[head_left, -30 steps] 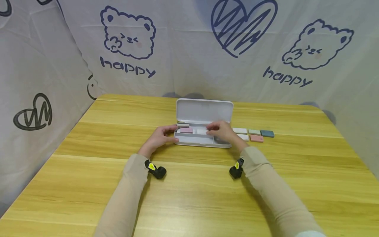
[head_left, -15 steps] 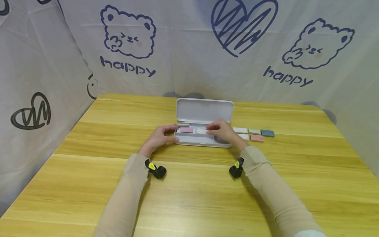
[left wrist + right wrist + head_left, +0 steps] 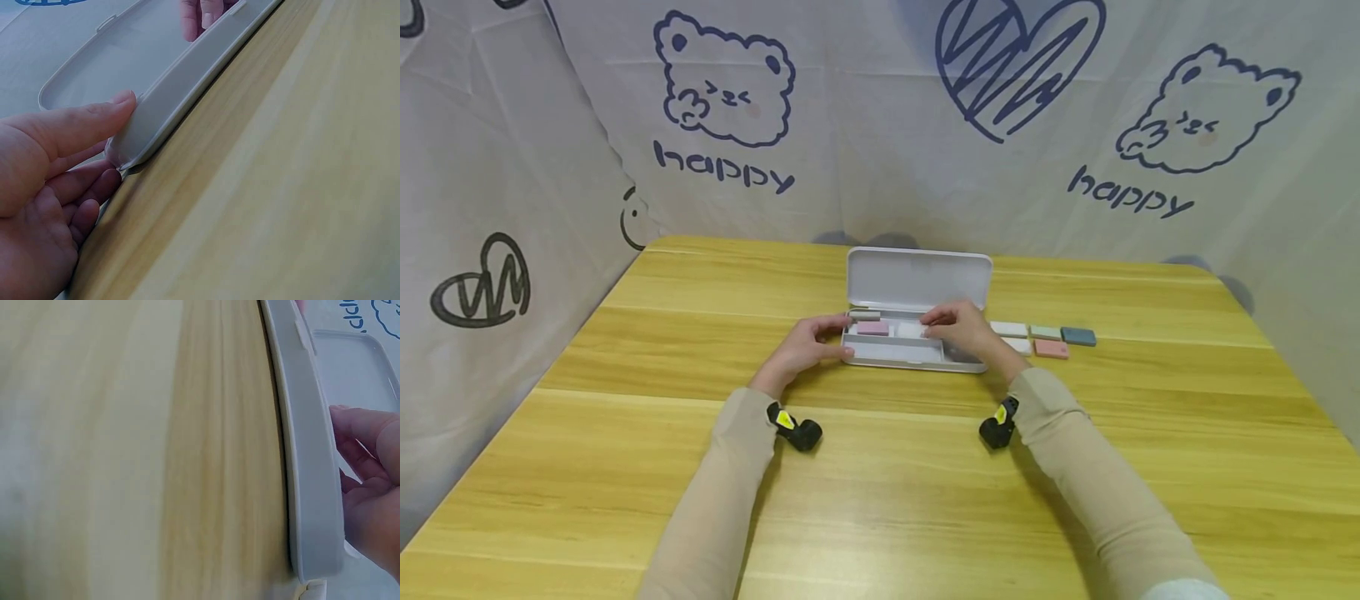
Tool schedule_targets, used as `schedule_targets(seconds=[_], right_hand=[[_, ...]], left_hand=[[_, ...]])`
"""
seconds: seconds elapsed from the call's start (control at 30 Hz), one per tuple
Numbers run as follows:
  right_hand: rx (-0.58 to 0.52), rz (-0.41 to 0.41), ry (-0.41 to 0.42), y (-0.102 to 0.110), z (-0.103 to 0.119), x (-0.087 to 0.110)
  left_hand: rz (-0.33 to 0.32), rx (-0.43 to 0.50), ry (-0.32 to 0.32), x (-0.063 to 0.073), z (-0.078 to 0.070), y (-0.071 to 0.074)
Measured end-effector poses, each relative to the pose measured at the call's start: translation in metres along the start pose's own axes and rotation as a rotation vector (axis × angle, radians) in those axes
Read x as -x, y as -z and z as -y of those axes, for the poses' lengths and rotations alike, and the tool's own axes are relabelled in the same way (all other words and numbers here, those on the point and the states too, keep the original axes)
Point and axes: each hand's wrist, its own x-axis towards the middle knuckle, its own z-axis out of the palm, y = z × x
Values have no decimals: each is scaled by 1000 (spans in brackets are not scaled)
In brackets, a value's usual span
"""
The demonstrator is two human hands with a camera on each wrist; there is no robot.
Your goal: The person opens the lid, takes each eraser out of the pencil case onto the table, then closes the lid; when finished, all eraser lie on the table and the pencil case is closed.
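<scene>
An open white pencil case (image 3: 891, 364) lies on the table with its lid (image 3: 919, 279) raised at the back. My left hand (image 3: 802, 346) grips its left end, thumb at the front wall and fingers behind. In the left wrist view the thumb (image 3: 94, 125) presses the case's corner. My right hand (image 3: 962, 329) reaches inside, thumb and fingers at the right end of a white eraser (image 3: 911, 331); the case wall hides the fingertips in the right wrist view. Left of that eraser sit a pink eraser (image 3: 872, 328) and a greyish one (image 3: 864, 316).
Right of the case, several erasers lie in two rows: white (image 3: 1009, 328), pale green (image 3: 1045, 332), blue (image 3: 1078, 337) and pink (image 3: 1050, 349) ones among them. A printed white cloth (image 3: 880, 167) hangs behind the wooden table (image 3: 895, 500).
The white eraser under the right fingers has shifted slightly within the case, and the right hand's fingertips have moved a little. The left hand stays on the case's end.
</scene>
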Motion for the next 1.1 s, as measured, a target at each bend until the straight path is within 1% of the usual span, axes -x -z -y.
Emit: schedule_targets(seconds=[0.13,0.23,0.37,0.53,0.83,0.97,1.1], right_hand=[[-16,-1,16,-1,2,1],[-4,3,31,-2,3,0],[22,5,32,-3,5,0],[44,13,32,-4,8,1],[32,-1,49,-5,8,-1],[-5,-14,18,-4,9,-1],[-57,-45,-15,-3,11,0]], left_hand=[[0,-1,8,2,-2,0],[0,12,11,2,-2,0],[2,20,12,1,-1,0],[3,9,8,1,0,0],[4,10,9,1,-1,0],[2,12,5,1,-1,0],[0,8,4,1,-1,0]])
